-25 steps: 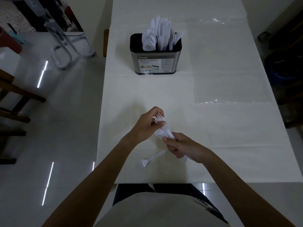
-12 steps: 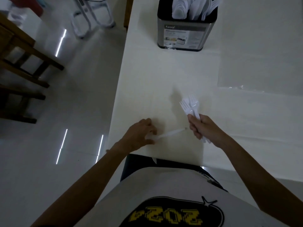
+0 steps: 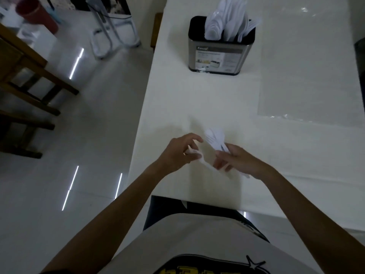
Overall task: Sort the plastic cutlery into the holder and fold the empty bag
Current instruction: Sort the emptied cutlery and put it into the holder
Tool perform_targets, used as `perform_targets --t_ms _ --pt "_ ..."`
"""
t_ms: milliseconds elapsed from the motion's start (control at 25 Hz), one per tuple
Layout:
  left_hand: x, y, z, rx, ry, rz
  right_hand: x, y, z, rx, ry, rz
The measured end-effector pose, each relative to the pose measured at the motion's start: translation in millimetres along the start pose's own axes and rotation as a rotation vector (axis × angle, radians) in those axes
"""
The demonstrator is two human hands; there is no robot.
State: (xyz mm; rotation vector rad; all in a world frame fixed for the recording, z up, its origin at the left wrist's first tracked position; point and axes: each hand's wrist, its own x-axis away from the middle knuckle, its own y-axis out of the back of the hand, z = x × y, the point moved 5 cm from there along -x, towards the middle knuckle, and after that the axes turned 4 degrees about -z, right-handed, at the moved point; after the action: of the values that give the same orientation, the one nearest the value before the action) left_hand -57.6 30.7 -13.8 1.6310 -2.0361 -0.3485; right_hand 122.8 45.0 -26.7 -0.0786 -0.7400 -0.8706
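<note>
Above the near tabletop, the left hand pinched one white utensil, its handle reaching the right hand, whose fingers gripped a fork bundle. The handle would go in best alongside the others, heads aligned, before the holder farther off. The bag lay flat on the right.

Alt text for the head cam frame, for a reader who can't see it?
The person's right hand grips a bunch of white plastic forks over a white table, while the left hand holds a single white utensil beside it. Farther back stands a metal holder with white cutlery, a clear plastic bag flat to its right.
</note>
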Motion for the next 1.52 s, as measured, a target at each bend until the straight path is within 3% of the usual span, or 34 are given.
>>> perform_targets --t_ms 120,200,360,560,800,960,1080,1520 --pt "-11.8 0.8 -11.7 0.271 0.135 -0.137 14.1 -19.4 -2.2 -0.337 -0.112 0.128" --pt "-17.6 -3.4 -16.9 0.306 0.140 -0.138 20.5 -25.3 -2.3 -0.359 -0.069 0.107" --pt "-24.9 -7.7 -24.7 0.461 0.188 -0.148 23.2 -13.7 2.2 -0.281 0.014 -0.106" --pt "-34.1 -12.3 -30.6 0.529 0.209 -0.178 26.5 -12.5 9.6 -0.388 0.008 -0.109" --pt "-41.6 -17.0 -38.5 0.482 0.245 -0.089 23.8 -22.0 19.6 -0.633 0.100 -0.019" --pt "-45.3 -22.6 -54.6 0.493 0.161 0.100 23.6 -24.3 23.0 -0.761 0.059 0.053" --pt "-48.2 -21.9 -64.5 0.495 0.118 0.104 26.3 -23.7 22.6 -0.840 0.027 0.121" --pt "-67.3 -25.0 -79.3 0.350 0.053 0.106 32.0 -10.8 17.0 -0.755 0.009 0.147"
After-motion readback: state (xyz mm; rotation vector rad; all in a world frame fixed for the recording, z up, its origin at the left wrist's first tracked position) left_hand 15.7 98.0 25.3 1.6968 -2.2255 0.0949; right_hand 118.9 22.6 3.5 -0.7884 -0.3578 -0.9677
